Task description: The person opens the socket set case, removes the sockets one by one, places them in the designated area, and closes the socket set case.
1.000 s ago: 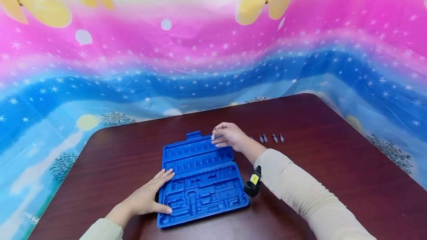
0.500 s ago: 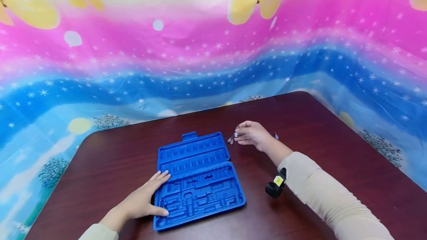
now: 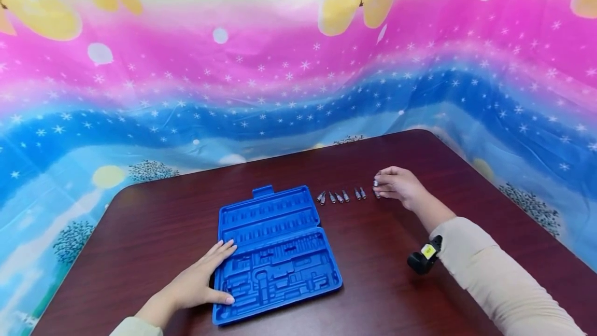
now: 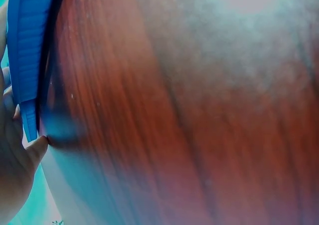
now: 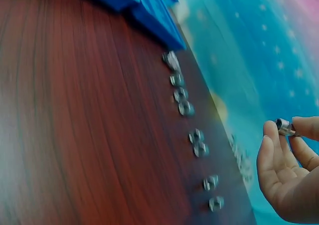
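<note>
A blue plastic tool case [image 3: 278, 309] lies unfolded on the table, its moulded recesses facing up. My left hand [image 3: 191, 285] rests on the case's left edge, fingers spread and straight, the thumb lower down. In the left wrist view, the thumb tip [image 4: 42, 144] shows beside the case edge. Right of the case, my right hand [image 3: 400, 186] pinches a small silver bit socket [image 5: 284, 127] between thumb and fingertips, above the right end of a row of similar bit sockets [image 3: 339, 198]. Its palm is partly turned toward the right wrist camera.
Several bit sockets [image 5: 186, 108] lie in a loose line with gaps, starting near the lid's right corner. The dark red wooden table [image 3: 382, 284] ends at a rounded far edge. A patterned cloth [image 3: 261, 92] hangs behind it.
My right hand has moved right, from over the case lid to the far end of the row, still pinching the bit socket. The left hand stays on the case. The view has shifted slightly.
</note>
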Demonstrator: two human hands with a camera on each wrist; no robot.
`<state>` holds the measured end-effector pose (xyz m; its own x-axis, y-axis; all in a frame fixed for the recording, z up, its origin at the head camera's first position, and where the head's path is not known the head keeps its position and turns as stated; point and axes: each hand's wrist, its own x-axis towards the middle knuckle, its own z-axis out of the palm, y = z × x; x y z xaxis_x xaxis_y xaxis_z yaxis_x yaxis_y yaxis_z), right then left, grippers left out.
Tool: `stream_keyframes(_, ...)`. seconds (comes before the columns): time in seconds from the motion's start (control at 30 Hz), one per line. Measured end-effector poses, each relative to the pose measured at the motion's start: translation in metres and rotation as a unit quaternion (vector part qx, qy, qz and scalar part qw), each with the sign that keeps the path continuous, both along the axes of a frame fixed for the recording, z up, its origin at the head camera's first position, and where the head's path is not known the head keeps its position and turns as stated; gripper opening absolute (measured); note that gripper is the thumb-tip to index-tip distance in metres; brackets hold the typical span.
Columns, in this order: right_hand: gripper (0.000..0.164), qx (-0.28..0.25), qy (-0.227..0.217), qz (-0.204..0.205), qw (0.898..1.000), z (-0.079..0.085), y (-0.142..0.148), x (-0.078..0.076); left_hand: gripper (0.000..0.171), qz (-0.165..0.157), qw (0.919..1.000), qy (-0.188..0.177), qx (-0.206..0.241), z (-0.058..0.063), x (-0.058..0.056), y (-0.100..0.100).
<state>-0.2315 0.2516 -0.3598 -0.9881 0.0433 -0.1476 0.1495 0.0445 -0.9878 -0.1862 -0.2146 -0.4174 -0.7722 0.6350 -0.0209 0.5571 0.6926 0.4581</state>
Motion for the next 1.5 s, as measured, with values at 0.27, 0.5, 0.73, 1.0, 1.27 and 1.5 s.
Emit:
stream_keyframes(0.27,0.034,0.061,-0.003,-0.008,0.998,-0.010,0.032,0.003,0.096,0.001,1.0000,0.005,0.003,-0.002,-0.001,-0.001)
stream_keyframes(0.5,0.040,0.127,-0.008,0.002,0.992,-0.023,0.049,0.000,0.095,0.000,1.0000,0.007,0.007,-0.002,-0.001,0.000)
stream_keyframes(0.73,0.034,0.168,-0.022,0.006,0.985,-0.032,0.057,-0.006,0.095,0.002,1.0000,0.006,0.007,-0.002,-0.001,0.000)
stream_keyframes(1.0,0.022,0.219,-0.021,0.018,0.975,-0.045,0.058,-0.020,0.095,0.003,0.9999,0.010,0.008,-0.001,0.000,0.000)
stream_keyframes(1.27,0.020,0.255,-0.022,-0.006,0.967,-0.050,0.054,-0.025,0.094,0.008,0.9999,0.011,0.011,-0.003,0.000,0.000)
stream_keyframes(1.5,0.014,0.278,-0.007,-0.017,0.961,-0.054,0.053,-0.029,0.094,0.011,0.9999,0.009,0.009,-0.003,0.000,0.001)
